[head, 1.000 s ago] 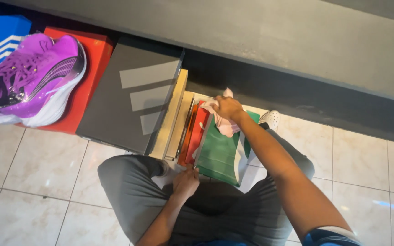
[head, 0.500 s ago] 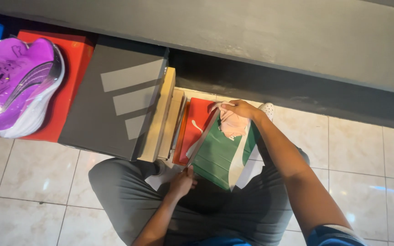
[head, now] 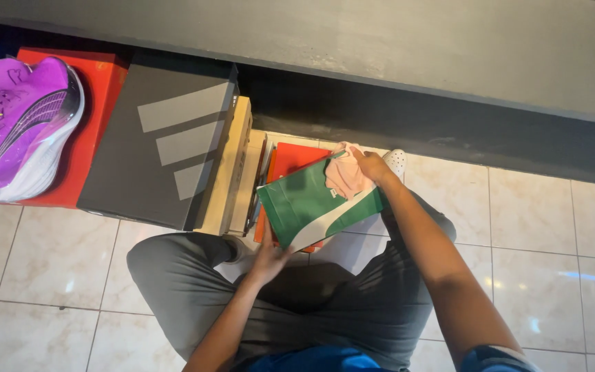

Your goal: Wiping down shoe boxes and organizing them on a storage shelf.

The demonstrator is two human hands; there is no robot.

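Left hand (head: 268, 253) grips the green box (head: 315, 204) from below; right hand (head: 372, 165) pinches pink cloth (head: 343, 176) atop it.

A shoe shop or its stockroom, by the look of it: a purple running shoe (head: 15, 131) sits displayed on a red shoebox (head: 98, 124) at the upper left of the frame, beside a grey shoebox (head: 166, 145) and tan boxes (head: 232, 172) stacked on edge, all on a pale tiled floor (head: 545, 227) below a long grey ledge (head: 414, 48).
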